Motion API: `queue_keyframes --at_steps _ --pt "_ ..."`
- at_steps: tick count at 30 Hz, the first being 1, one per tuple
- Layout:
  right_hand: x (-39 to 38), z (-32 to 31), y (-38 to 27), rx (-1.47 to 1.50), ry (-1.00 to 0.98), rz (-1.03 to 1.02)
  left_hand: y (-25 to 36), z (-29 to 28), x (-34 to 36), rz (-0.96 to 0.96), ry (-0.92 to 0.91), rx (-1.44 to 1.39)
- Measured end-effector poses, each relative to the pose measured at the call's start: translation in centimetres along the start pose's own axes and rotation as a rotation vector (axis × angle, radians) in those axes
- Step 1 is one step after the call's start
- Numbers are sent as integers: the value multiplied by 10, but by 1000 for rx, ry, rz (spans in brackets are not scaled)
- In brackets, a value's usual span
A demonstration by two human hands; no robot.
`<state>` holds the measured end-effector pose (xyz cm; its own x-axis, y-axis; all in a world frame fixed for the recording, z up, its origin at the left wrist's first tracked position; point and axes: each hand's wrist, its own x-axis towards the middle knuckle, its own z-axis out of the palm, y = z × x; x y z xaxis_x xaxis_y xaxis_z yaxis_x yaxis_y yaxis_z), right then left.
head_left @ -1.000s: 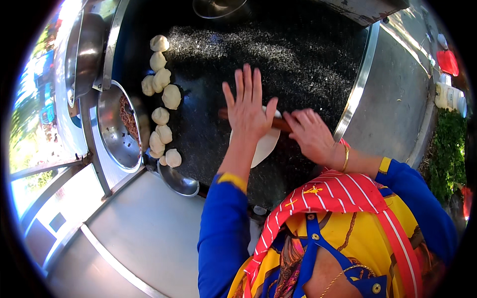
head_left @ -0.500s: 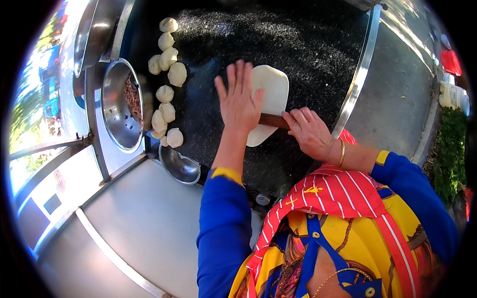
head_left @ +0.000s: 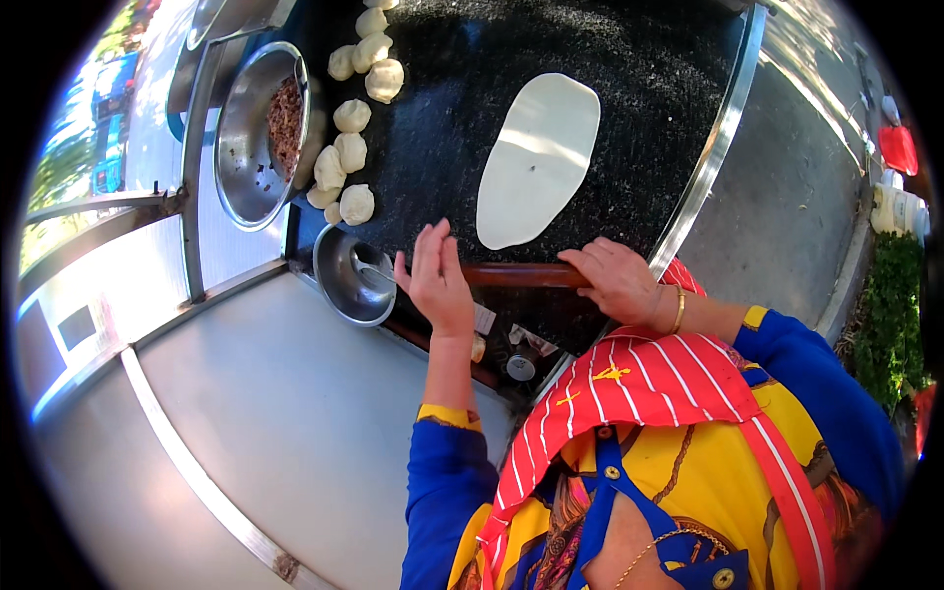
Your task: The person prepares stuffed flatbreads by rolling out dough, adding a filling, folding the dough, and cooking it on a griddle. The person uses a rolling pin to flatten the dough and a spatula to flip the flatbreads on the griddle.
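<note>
A thin, pale sheet of rolled dough (head_left: 541,147) lies flat on the dark, flour-dusted worktop (head_left: 433,147), long and oval with a narrower near end. Just below that end is a brown wooden rolling pin (head_left: 521,274), apart from the dough. My right hand (head_left: 623,283) has its fingers closed over the pin's right end. At the other end is my left hand (head_left: 439,285), palm against or beside the pin, fingers stretched out and thumb apart; its exact contact is hard to see.
Several dough balls (head_left: 352,116) line the worktop's left side. Beyond them is a steel bowl (head_left: 234,182) of reddish-brown crumbly filling (head_left: 285,128). A smaller steel bowl (head_left: 339,290) holds a spoon (head_left: 374,267). A small jar (head_left: 520,368) stands near my apron. Metal trim (head_left: 710,157) edges the right.
The rolling pin and both hands have come off the dough toward me. My left hand no longer covers the sheet, which now looks longer. The whole view has shifted.
</note>
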<state>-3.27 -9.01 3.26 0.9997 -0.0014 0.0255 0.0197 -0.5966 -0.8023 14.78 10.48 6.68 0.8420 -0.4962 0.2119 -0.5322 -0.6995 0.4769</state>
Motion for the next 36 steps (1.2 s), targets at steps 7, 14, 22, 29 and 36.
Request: queue_keyframes --at_steps 7,14,22,29,36 --pt "7 -42 7 -75 264 220 42 55 49 124 89 -10" --pt "16 -34 38 68 559 440 29 65 44 117 -185 64" --pt "18 -67 53 30 524 478 54 87 62 -69 -366 121" --pt "9 -64 52 76 473 503 60 79 71 8 -514 297" --pt "0 -61 58 75 502 477 50 68 56 -448 -417 -208"
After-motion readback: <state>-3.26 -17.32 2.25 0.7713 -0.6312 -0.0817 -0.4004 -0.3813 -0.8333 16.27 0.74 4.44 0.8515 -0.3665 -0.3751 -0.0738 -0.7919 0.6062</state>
